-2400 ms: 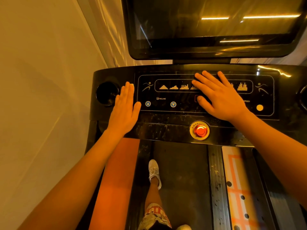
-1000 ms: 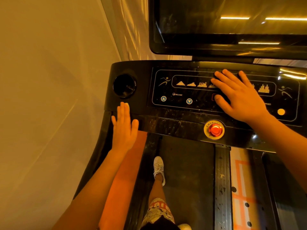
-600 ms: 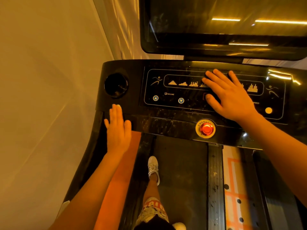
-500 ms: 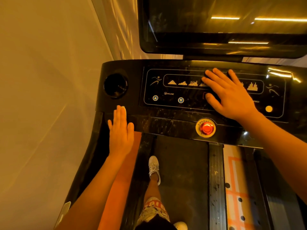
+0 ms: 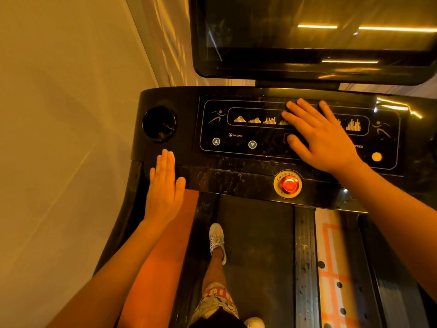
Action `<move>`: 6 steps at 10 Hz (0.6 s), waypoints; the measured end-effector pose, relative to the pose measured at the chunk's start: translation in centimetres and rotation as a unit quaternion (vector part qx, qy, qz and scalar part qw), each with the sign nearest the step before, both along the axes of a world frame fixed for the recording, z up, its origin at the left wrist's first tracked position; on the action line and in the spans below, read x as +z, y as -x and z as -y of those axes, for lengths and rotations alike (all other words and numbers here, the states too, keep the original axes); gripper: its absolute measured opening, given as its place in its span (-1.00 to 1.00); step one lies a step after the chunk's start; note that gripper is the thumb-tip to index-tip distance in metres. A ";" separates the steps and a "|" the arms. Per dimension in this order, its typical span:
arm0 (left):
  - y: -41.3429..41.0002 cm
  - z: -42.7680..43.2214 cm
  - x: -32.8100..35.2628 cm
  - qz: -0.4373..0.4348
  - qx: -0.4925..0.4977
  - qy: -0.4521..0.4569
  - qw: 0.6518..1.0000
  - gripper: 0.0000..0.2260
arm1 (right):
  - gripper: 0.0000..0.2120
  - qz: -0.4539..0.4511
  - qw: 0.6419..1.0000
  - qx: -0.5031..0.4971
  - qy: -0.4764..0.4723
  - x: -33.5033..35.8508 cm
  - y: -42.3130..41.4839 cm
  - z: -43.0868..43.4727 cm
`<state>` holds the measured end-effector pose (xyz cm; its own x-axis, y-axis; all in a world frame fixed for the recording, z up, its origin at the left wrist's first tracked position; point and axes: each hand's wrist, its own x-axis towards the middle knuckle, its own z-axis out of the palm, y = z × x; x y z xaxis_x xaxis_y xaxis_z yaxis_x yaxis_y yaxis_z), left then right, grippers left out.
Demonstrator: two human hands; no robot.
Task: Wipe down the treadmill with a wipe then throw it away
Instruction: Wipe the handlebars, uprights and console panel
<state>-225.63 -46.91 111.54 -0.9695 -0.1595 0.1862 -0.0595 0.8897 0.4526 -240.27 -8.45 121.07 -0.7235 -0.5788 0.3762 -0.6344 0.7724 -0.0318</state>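
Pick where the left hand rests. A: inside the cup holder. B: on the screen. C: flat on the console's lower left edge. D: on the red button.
C: the left hand lies flat, fingers straight, on the lower left edge of the console, just below the cup holder.
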 end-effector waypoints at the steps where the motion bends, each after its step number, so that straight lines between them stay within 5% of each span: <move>1: 0.5 -1.5 1.1 -0.001 -0.057 0.017 0.998 -0.42 | -0.45 -0.003 1.000 -0.001 -0.001 -0.1 0.0 -0.1; 6: 13.3 -3.9 9.7 -0.001 -0.097 0.032 0.995 -0.44 | -0.45 -0.001 1.000 -0.005 -0.002 -0.1 0.0 -0.1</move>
